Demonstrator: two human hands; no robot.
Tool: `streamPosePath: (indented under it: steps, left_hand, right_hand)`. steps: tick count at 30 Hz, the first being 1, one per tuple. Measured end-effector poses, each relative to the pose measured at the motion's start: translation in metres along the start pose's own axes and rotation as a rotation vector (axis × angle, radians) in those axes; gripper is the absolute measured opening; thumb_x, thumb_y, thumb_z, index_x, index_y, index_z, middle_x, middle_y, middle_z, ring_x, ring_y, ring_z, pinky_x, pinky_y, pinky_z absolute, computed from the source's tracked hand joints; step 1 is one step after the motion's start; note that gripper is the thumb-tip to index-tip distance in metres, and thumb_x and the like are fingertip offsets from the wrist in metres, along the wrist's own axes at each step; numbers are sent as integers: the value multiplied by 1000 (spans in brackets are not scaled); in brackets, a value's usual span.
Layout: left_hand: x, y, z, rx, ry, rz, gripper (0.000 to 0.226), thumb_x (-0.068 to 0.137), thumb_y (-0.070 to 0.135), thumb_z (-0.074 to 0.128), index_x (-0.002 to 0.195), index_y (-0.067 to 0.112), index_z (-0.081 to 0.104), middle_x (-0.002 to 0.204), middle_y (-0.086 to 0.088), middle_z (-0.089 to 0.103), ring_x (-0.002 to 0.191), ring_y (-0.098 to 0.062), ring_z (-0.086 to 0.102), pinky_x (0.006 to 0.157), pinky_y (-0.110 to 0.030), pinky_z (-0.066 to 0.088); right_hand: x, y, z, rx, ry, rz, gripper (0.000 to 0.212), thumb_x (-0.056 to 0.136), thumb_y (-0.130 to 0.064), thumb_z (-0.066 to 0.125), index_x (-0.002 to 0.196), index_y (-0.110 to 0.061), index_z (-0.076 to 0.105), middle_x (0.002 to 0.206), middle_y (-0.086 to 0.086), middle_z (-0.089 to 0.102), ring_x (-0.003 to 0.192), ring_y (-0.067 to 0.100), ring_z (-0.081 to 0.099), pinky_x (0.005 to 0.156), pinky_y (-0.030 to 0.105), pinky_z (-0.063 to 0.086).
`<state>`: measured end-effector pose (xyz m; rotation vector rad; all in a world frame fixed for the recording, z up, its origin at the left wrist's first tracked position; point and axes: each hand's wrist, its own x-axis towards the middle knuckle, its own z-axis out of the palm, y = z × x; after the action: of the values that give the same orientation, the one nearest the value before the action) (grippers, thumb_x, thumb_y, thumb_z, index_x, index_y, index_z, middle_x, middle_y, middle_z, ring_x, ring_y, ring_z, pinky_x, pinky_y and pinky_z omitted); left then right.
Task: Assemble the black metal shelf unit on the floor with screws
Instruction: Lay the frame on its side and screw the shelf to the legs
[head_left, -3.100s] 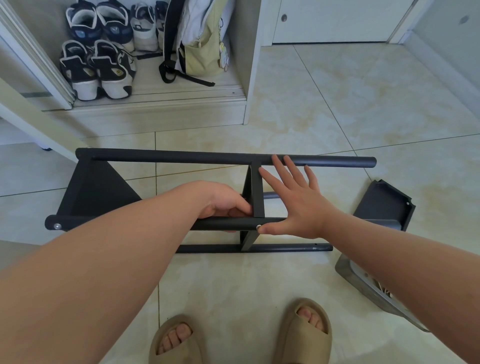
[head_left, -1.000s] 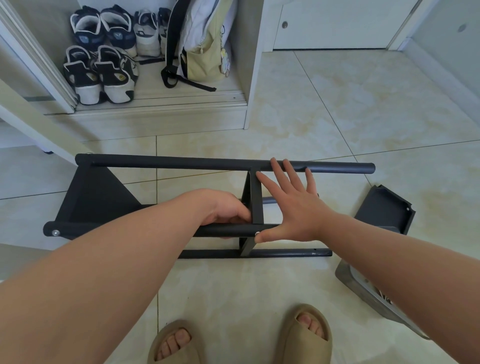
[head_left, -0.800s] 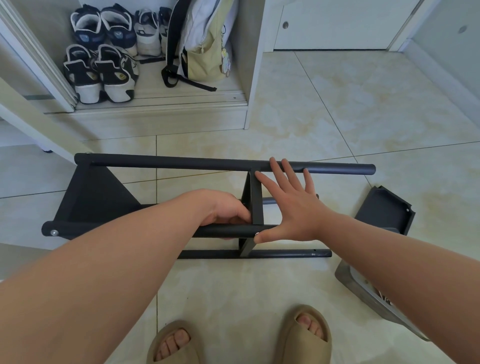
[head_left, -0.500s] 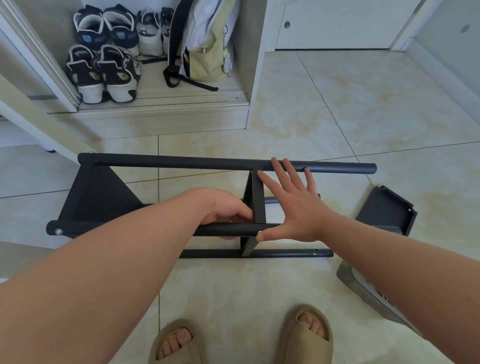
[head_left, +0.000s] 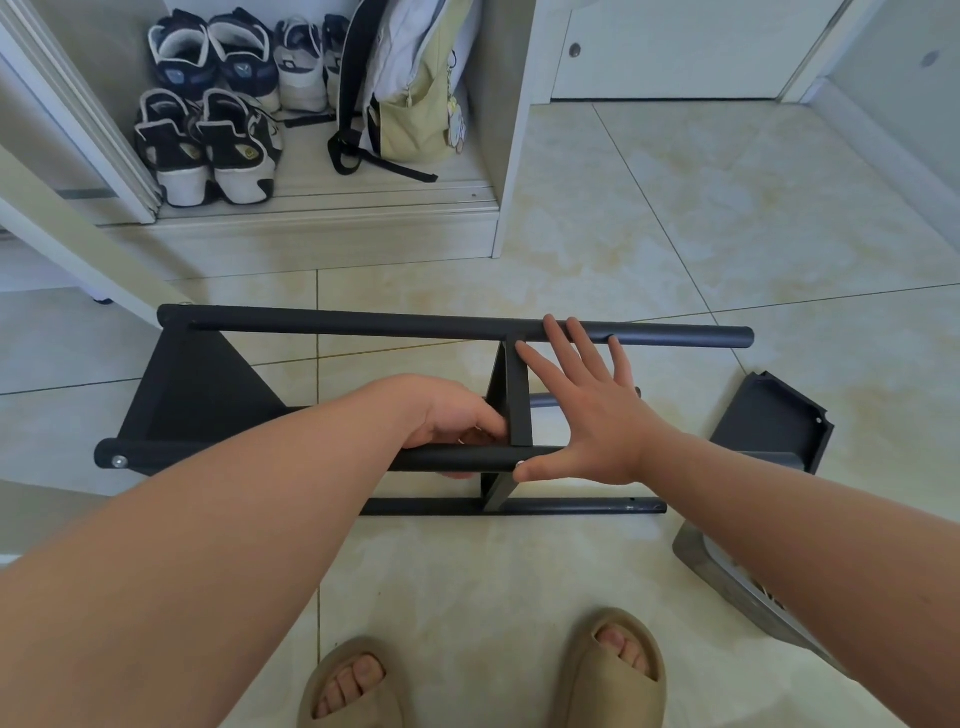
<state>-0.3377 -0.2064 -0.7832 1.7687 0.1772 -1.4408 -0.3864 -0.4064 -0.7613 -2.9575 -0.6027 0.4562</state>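
Frame of black metal tubes (head_left: 363, 326) half built: left hand (head_left: 457, 415) fingers curl round near tube (head_left: 467, 458), right hand (head_left: 587, 415) fingers spread flat; loose black panel (head_left: 769, 415) unfitted.

No text, brand, number or sign can be read anywhere. The front pair of sneakers (head_left: 208, 150) on the cupboard floor, at its left side, each carry a small round yellowish emblem (head_left: 248, 152) on the heel, too small to make out. A little charm (head_left: 457, 124) hangs on the backpack (head_left: 410, 119) at the right side of that floor; any print on it is illegible.
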Motion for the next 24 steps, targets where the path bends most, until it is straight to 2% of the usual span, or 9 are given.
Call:
streamPosePath:
  steps: [4,8,13,16,19,22,24]
  left_hand:
    - [0,1,1,24,-17,13,15,92,18,62,98,12,75,83,-6,71,80,-20,63,84,-34,52]
    - [-3,0,-2,-36,-60,7,26,94,17,58,113,11,74,99,-6,73,95,-21,64,97,-38,51]
    - [0,1,0,18,11,5,21,91,25,66,106,13,75,92,-5,74,92,-21,66,94,-38,56]
    - [2,2,1,42,8,21,17,92,20,64,100,11,75,85,-7,71,81,-22,63,87,-37,53]
    - [-1,2,0,26,-48,23,23,93,16,59,109,10,75,94,-8,71,89,-23,62,93,-38,50]
    - [-4,2,0,-9,-76,19,22,95,14,55,104,15,75,96,-5,71,93,-21,62,95,-38,50]
    - [-3,1,0,-10,-50,8,20,95,20,58,106,15,74,95,-4,71,94,-21,63,97,-39,51]
  right_hand:
    - [0,0,0,-1,3,1,129,56,-104,29,156,-39,-20,162,-3,-37,146,19,-40,120,58,-18]
    - [0,0,0,-5,2,0,129,56,-104,28,157,-39,-20,162,-4,-37,146,19,-40,120,58,-18]
    - [0,0,0,-6,-2,-1,129,57,-104,28,156,-39,-21,162,-3,-37,146,19,-40,120,59,-18]
    - [-1,0,-1,4,2,-4,129,57,-103,29,157,-39,-20,162,-3,-37,146,19,-39,120,59,-18]
    - [0,0,0,-1,1,-3,128,57,-103,29,157,-39,-20,162,-3,-37,146,19,-39,120,59,-17]
    - [-1,0,-1,7,2,-4,129,57,-103,29,158,-37,-18,162,-3,-37,146,19,-39,120,58,-17]
    - [-1,0,-1,13,2,-4,129,57,-103,30,158,-37,-17,162,-3,-36,147,19,-39,120,59,-17]
